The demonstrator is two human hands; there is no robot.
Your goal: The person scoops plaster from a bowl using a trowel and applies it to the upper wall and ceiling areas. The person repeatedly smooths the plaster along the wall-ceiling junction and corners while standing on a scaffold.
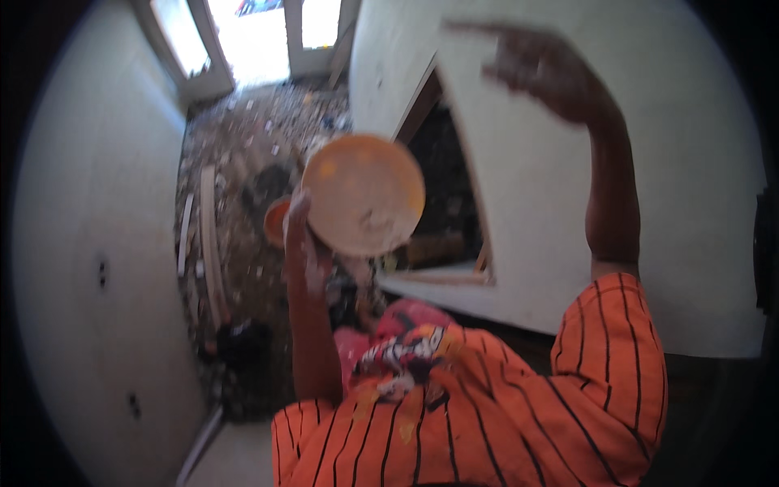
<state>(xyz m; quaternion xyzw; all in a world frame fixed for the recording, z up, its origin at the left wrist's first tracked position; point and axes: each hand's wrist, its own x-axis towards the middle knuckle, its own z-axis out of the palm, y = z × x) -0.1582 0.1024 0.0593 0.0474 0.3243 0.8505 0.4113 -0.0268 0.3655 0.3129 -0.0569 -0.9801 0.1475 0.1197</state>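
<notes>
My left hand (305,237) grasped a round, shallow orange bowl (363,195) by its left rim, thumb at the edge. The bowl was in the air above the floor (268,138), its inside turned up toward me, filmed with something pale and bearing a dark smudge near the lower rim. A smaller orange vessel (277,221) showed partly behind that hand. My right hand (548,71) was raised in front of the pale right wall (540,195), blurred, one finger or something thin pointing left; I could not tell whether it gripped anything. Long wooden strips (209,243) lay along the floor's left edge, and a doorway (256,49) stood bright at its far edge.
</notes>
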